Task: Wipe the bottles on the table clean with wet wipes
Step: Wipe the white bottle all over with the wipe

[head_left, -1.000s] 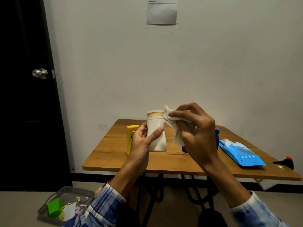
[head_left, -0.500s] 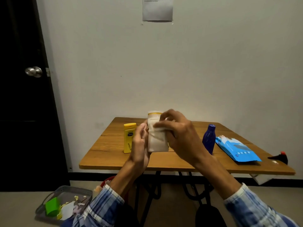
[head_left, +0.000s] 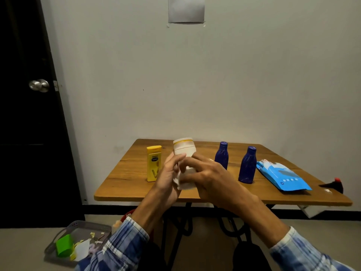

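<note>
1. White bottle w/ yellow band under cap: lower centre of frame, upright, held in front of the near table edge. Lower half hidden by fingers.
2. Left hand: wrapped round bottle's left side, fingers curled, thumb up along the body.
3. Right hand: fingers curled across bottle front, pressing wet wipe onto it. Only a bunched white corner of the wipe shows, low between both hands.
4. Yellow bottle: upright on table, just left of the left hand.
5. Two blue bottles, upright, right of the hands: rear one, nearer one. Apart from each other.
6. Blue wipes pack: flat on table, right of nearer blue bottle.
7. Small black item w/ red tip: far right table edge. Can't tell what it is.
8. Grey basket on floor, lower left of frame, w/ green block + paper scraps inside.
9. Dark door w/ round knob at left; paper sheet on wall, top centre.
</note>
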Demonstrator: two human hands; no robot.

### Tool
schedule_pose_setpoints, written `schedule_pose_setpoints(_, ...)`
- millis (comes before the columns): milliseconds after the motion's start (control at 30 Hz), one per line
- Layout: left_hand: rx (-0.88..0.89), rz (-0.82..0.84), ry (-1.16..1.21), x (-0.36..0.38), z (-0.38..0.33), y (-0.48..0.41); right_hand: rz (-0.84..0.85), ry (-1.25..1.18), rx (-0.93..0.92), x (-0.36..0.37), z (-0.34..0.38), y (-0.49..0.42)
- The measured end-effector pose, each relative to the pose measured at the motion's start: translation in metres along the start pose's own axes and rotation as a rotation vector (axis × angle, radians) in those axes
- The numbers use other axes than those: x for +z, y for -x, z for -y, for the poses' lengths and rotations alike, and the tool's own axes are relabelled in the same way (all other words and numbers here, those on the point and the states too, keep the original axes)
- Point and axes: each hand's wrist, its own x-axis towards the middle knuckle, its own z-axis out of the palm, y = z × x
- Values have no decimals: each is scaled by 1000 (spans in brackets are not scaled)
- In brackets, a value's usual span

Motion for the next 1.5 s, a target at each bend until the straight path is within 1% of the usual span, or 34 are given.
schedule_pose_setpoints(67, 52, 3, -70, -5, 1, -7, 16, -92, 32, -4, -4, 11)
schedule_pose_setpoints(100, 93, -2, -103, -8, 0, -11, -21, -137, 82, -5, -8, 17)
schedule_pose_setpoints(233, 228, -56, -279, -24, 9, -31, -295, -291, 377, -5, -32, 34)
schedule_pose_setpoints(267, 246, -72, -333, -29, 13, -37, -330, -322, 431, -6, -35, 35)
schedule_pose_setpoints(333, 256, -101, -426, -39, 24, -54, -354, -367, 480, -4, -40, 36)
schedule_pose_setpoints(467, 234, -102, -547, -56, 41, -86, -371, -451, 515, 9, -46, 38)
schedule_pose_setpoints(567, 254, -101, -615, -61, 49, -107, -387, -511, 542, 19, -51, 45)
schedule_pose_setpoints(767, 261, -158, -753, -72, 66, -139, -379, -578, 575, 33, -60, 54)
schedule_pose_setpoints(1000, 185, -243, -726, -80, 78, -160, -384, -598, 606, 44, -71, 62)
schedule_pose_setpoints(1167, 173, -276, -720, -81, 77, -168, -381, -610, 611, 45, -72, 61)
schedule_pose_setpoints(1367, 147, -270, -728, -82, 79, -164, -387, -601, 604, 43, -72, 64)
schedule_pose_setpoints(1500, 177, -308, -737, -84, 78, -162, -390, -600, 605, 43, -71, 65)
